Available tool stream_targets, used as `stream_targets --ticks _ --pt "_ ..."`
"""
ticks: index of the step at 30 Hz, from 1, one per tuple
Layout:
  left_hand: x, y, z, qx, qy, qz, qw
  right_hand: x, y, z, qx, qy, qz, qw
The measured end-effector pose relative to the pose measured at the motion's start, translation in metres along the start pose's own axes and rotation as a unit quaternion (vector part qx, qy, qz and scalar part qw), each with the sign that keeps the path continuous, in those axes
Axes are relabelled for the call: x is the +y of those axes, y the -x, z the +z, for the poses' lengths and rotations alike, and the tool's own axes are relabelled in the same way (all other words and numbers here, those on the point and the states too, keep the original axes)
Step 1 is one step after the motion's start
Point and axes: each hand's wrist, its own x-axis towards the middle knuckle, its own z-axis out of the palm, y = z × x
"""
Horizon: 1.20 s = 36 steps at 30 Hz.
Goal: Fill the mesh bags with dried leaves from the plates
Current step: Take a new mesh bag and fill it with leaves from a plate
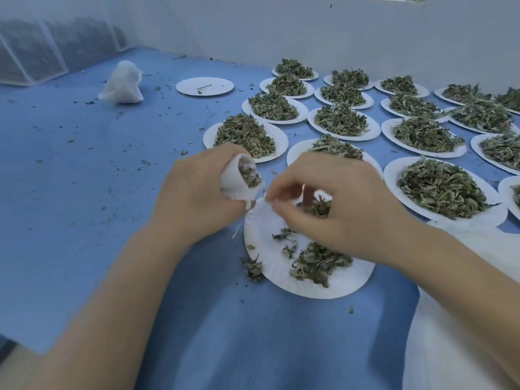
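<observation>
My left hand (194, 198) grips a small white mesh bag (239, 181), its mouth open upward and partly filled with dried leaves. My right hand (337, 204) hovers just right of the bag, above a white paper plate (270, 266), fingers curled round a pinch of dried leaves (319, 206). A small heap of leaves (318, 263) lies on that plate, and a few bits have spilled over its left rim (253, 270). A drawstring hangs from the bag.
Several white plates heaped with dried leaves (439, 187) cover the blue table to the right and behind. One nearly bare plate (204, 86) and a filled white bag (121, 83) sit at the back left. White cloth (464, 305) lies at the right. Leaf crumbs are scattered about.
</observation>
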Motion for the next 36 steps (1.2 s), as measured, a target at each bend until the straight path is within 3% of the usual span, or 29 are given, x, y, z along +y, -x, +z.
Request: stream_targets --ticks 4,7,13,16,19,26,36 --pt "-0.003 -0.002 -0.001 0.011 0.018 0.005 1.000 -0.009 0.005 0.014 -0.210 0.014 -0.040 0.977" --pt "-0.004 -0.001 0.001 0.007 0.020 0.023 1.000 -0.012 0.005 0.023 -0.268 0.048 -0.075 0.959" --pt "-0.004 -0.001 0.002 0.014 0.004 0.038 0.999 -0.017 0.001 0.026 -0.276 0.036 -0.070 0.958" --pt "-0.002 0.000 0.000 0.016 0.017 0.028 0.999 -0.009 0.000 0.010 -0.217 -0.003 -0.031 0.976" --pt "-0.002 0.001 0.001 0.013 0.019 0.027 0.999 0.009 0.001 -0.014 -0.163 0.038 0.037 0.985" --pt "0.008 0.007 0.010 -0.044 0.017 0.062 0.997 0.030 0.006 -0.028 -0.242 0.191 0.159 0.938" --pt "0.013 0.008 0.012 -0.063 0.004 0.070 0.996 0.027 -0.002 -0.009 -0.249 0.218 0.121 0.936"
